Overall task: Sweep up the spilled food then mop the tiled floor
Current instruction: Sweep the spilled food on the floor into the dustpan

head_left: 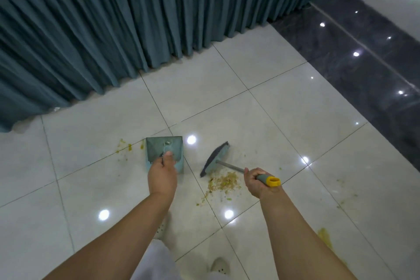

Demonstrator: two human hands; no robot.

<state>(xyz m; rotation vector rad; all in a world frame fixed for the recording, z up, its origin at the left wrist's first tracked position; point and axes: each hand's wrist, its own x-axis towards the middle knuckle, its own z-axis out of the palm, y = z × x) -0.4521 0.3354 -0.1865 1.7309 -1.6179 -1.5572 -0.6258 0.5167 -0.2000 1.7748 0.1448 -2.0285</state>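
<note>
I have the left hand (pixel 162 174) curled round the handle of the teal dustpan (pixel 164 152), its fingers holding that and nothing else; the pan sits on the tiled floor (pixel 261 107) just left of the broom head. My right hand (pixel 256 182) grips the broom (pixel 217 158) near the top of its shaft, fingers wrapped round the grey grip just below the yellow end cap.

The spilled food (pixel 223 183) lies as a loose crumbly heap on the floor, touching the near side of the broom head and between my two hands. I judge it light and dry enough to move under the bristles, though the yellow smears (pixel 127 144) left of the pan and the yellow stain (pixel 325 235) by my right forearm look wet and sticky, so those will probably want the mop. Both tools look like light plastic, stiff in the shaft and soft in the bristles. The glossy tiles may let crumbs skid, so I would hold the pan lip flat to the floor.

Count: one dustpan, one broom, one main heap, stray crumbs scattered right of it, and no mop in view.
</note>
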